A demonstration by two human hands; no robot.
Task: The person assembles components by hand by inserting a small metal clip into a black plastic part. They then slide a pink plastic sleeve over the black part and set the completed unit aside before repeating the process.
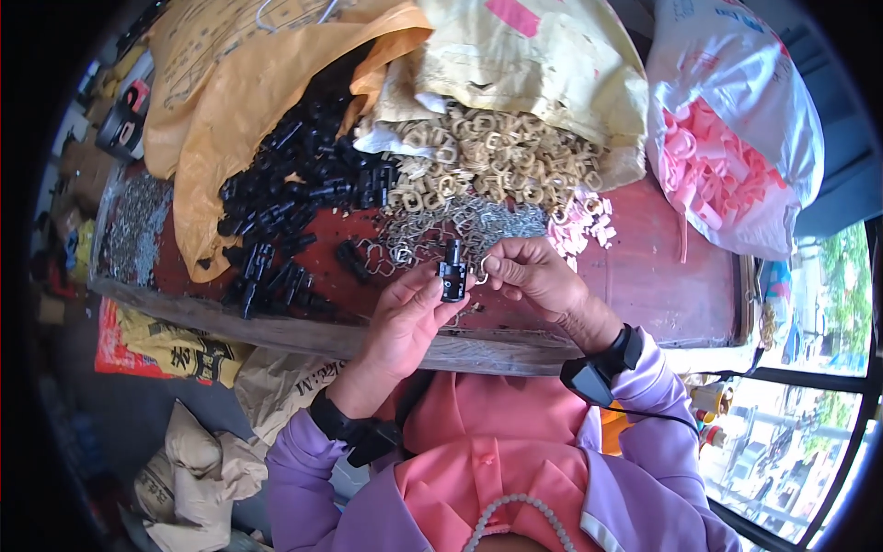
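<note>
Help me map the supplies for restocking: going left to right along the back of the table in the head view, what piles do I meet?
Small metal bits in a tray → black plastic parts → beige plastic loops → pink plastic pieces in a white bag.

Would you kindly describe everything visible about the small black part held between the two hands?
The small black part looks like moulded plastic, blocky below with a short cylindrical stub on top. It stands roughly upright above the red table's front edge. The left hand pinches its lower body between thumb and fingers. The right hand brings a small metal wire ring against its right side. Finer detail is too small to tell.
</note>
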